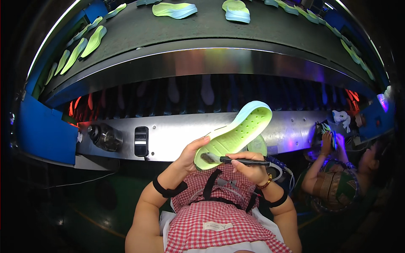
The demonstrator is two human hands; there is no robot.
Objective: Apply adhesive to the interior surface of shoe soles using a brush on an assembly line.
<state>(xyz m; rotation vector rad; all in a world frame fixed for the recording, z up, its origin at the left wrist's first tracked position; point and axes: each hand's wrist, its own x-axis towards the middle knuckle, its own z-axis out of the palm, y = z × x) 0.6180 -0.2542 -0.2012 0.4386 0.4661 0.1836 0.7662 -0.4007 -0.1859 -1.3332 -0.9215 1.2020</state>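
Observation:
A green and pale blue shoe sole (234, 137) is tilted up above the metal ledge, its perforated inner side facing me. My left hand (195, 152) is closed round its lower left edge. In my right hand (252, 168) is a black-handled brush (244, 162), gripped between thumb and fingers. The brush's bristles touch the inner surface at the sole's lower end. Behind the sole and brush, a round pale green container (258, 145) is partly hidden.
Beyond the ledge (177, 145) runs a dark conveyor (202, 31) bearing several soles. A glass bottle (107, 138) and a black phone-shaped device (141, 141) are on the ledge at left. At right a co-worker (337, 177) handles a sole; a white cloth (341, 118) lies beyond.

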